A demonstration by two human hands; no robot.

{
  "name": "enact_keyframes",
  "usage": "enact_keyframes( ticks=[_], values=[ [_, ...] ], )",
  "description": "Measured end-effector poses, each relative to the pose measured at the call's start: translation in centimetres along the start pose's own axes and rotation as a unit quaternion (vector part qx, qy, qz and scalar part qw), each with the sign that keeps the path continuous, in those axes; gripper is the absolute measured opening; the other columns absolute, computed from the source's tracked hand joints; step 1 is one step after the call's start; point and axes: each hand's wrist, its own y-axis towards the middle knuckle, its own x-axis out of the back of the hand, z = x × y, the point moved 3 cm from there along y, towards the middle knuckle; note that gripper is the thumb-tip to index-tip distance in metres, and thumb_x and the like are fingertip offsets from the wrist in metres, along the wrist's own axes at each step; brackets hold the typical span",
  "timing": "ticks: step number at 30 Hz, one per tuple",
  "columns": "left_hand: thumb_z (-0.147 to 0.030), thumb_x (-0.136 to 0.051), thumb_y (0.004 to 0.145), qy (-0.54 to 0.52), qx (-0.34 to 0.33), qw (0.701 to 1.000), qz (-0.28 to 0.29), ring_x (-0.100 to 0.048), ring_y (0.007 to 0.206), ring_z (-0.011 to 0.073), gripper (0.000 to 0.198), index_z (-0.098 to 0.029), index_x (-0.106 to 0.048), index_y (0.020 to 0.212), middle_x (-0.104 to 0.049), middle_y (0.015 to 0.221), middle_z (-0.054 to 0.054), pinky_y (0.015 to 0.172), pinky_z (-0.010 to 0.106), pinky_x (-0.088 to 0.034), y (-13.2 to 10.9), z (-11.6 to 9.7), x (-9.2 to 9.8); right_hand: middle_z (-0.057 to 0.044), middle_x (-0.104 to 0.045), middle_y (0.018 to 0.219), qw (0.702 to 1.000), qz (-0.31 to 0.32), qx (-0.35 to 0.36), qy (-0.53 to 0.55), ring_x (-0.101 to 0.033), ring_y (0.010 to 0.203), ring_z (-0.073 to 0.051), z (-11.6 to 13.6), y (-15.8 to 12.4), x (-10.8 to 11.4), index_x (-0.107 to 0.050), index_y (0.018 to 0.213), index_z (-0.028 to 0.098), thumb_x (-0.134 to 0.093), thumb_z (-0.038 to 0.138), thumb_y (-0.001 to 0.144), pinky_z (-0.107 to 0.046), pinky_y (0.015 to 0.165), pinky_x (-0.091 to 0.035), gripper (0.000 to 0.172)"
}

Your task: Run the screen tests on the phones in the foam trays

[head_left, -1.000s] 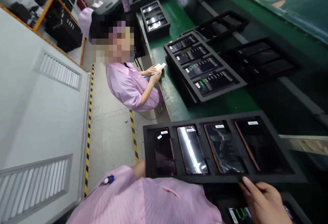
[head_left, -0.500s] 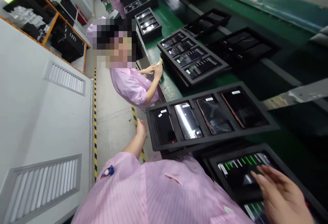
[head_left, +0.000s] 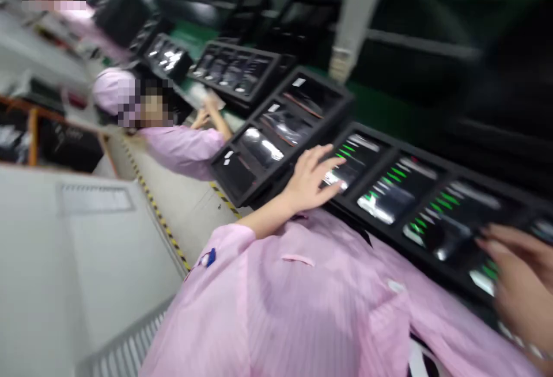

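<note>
Left hand [head_left: 311,178]: fingers spread wide, empty — lying on the first phone [head_left: 349,164] at the left end of a black foam tray [head_left: 406,148].
Right hand [head_left: 518,279]: open, blurred — nothing seen held, beside the third phone [head_left: 453,221].
Second tray [head_left: 276,135]: just left of that tray, on the green table [head_left: 371,98].
Co-worker [head_left: 184,149]: beyond it, hands at the table edge.

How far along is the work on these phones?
Done-looking: the near tray holds four phones with white labels. In hand: the left hand and right hand are over a second tray of phones showing green lines. Still left: more filled trays stand along the bench, though blur hides detail.
</note>
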Motion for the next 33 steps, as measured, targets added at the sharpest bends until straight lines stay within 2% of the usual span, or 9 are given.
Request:
enact_keyframes(
  ticks=[1, 3, 5, 8, 11, 15, 25, 29, 33],
  values=[
    [-0.059, -0.046, 0.099, 0.009, -0.005, 0.999, 0.031, -0.041, 0.148, 0.0301, 0.052, -0.024, -0.058, 0.136, -0.047, 0.154, 0.016, 0.125, 0.053, -0.029, 0.2, -0.2, -0.8, -0.014, -0.068, 0.127, 0.998, -0.005, 0.057, 0.012, -0.061, 0.128, -0.033, -0.1, -0.4, 0.2, -0.068, 0.092, 0.040, -0.065, 0.050, 0.078, -0.057, 0.110, -0.045, 0.018],
    [-0.056, -0.047, 0.100, 0.029, -0.001, 0.996, 0.083, -0.038, 0.149, 0.0309, 0.054, -0.020, -0.056, 0.140, -0.043, 0.157, 0.019, 0.125, 0.052, -0.028, 0.9, 0.0, -2.0, -0.014, -0.072, 0.109, 0.983, -0.098, 0.154, 0.024, -0.068, 0.114, -0.035, -1.5, -0.5, 0.9, -0.066, 0.081, 0.033, -0.066, 0.044, 0.077, -0.057, 0.104, -0.052, 0.012],
    [-0.054, -0.049, 0.100, 0.059, 0.009, 0.988, 0.142, -0.034, 0.150, 0.0330, 0.056, -0.019, -0.055, 0.143, -0.038, 0.160, 0.020, 0.125, 0.054, -0.027, 1.6, 0.4, -3.1, -0.015, -0.071, 0.103, 0.964, -0.157, 0.211, -0.033, -0.069, 0.110, -0.036, -3.9, -0.2, 1.3, -0.066, 0.082, 0.027, -0.062, 0.045, 0.082, -0.058, 0.104, -0.051, 0.019],
    [-0.053, -0.053, 0.098, 0.113, 0.015, 0.966, 0.232, -0.028, 0.152, 0.0383, 0.055, -0.024, -0.055, 0.145, -0.032, 0.164, 0.017, 0.125, 0.061, -0.022, 1.6, -0.1, -5.0, -0.019, -0.064, 0.119, 0.955, -0.123, 0.214, -0.164, -0.061, 0.120, -0.039, -7.2, -0.6, 0.8, -0.070, 0.098, 0.021, -0.055, 0.048, 0.091, -0.067, 0.112, -0.038, 0.032],
    [-0.057, -0.055, 0.097, 0.139, 0.009, 0.950, 0.280, -0.027, 0.151, 0.0426, 0.056, -0.031, -0.055, 0.147, -0.027, 0.167, 0.013, 0.123, 0.066, -0.020, 0.9, -1.4, -6.5, -0.023, -0.047, 0.139, 0.947, -0.067, 0.179, -0.257, -0.046, 0.135, -0.043, -8.5, -1.7, -0.4, -0.067, 0.125, 0.021, -0.050, 0.052, 0.097, -0.075, 0.116, -0.023, 0.045],
    [-0.065, -0.057, 0.093, 0.176, -0.006, 0.942, 0.287, -0.031, 0.146, 0.0480, 0.061, -0.033, -0.058, 0.145, -0.031, 0.164, 0.015, 0.120, 0.074, -0.017, 1.7, -2.4, -8.3, -0.021, -0.039, 0.146, 0.933, -0.044, 0.162, -0.318, -0.036, 0.138, -0.046, -8.4, -1.2, -2.0, -0.065, 0.133, 0.025, -0.048, 0.058, 0.099, -0.081, 0.112, -0.017, 0.051],
    [-0.071, -0.055, 0.091, 0.194, 0.005, 0.947, 0.254, -0.030, 0.147, 0.0518, 0.063, -0.036, -0.061, 0.142, -0.032, 0.166, 0.012, 0.118, 0.080, -0.008, 9.7, -1.7, -11.6, -0.017, -0.037, 0.154, 0.928, -0.064, 0.154, -0.333, -0.032, 0.136, -0.050, -6.1, 6.0, -1.7, -0.067, 0.132, 0.025, -0.049, 0.067, 0.096, -0.081, 0.112, -0.012, 0.058],
    [-0.070, -0.057, 0.091, 0.197, 0.004, 0.946, 0.256, -0.028, 0.149, 0.0502, 0.064, -0.037, -0.059, 0.145, -0.032, 0.166, 0.012, 0.118, 0.079, -0.008, 9.4, -1.7, -11.6, -0.019, -0.037, 0.155, 0.931, -0.058, 0.149, -0.329, -0.030, 0.139, -0.051, -6.0, 6.0, -2.0, -0.065, 0.136, 0.024, -0.049, 0.067, 0.096, -0.080, 0.113, -0.012, 0.060],
    [-0.067, -0.057, 0.092, 0.192, -0.014, 0.942, 0.275, -0.043, 0.142, 0.0450, 0.053, -0.034, -0.069, 0.133, -0.043, 0.159, 0.012, 0.120, 0.077, -0.008, 6.9, -3.0, -9.1, -0.019, -0.043, 0.149, 0.930, -0.035, 0.158, -0.330, -0.037, 0.137, -0.047, -5.9, 3.7, -1.2, -0.068, 0.130, 0.023, -0.050, 0.063, 0.098, -0.078, 0.114, -0.015, 0.055]
  ],
)
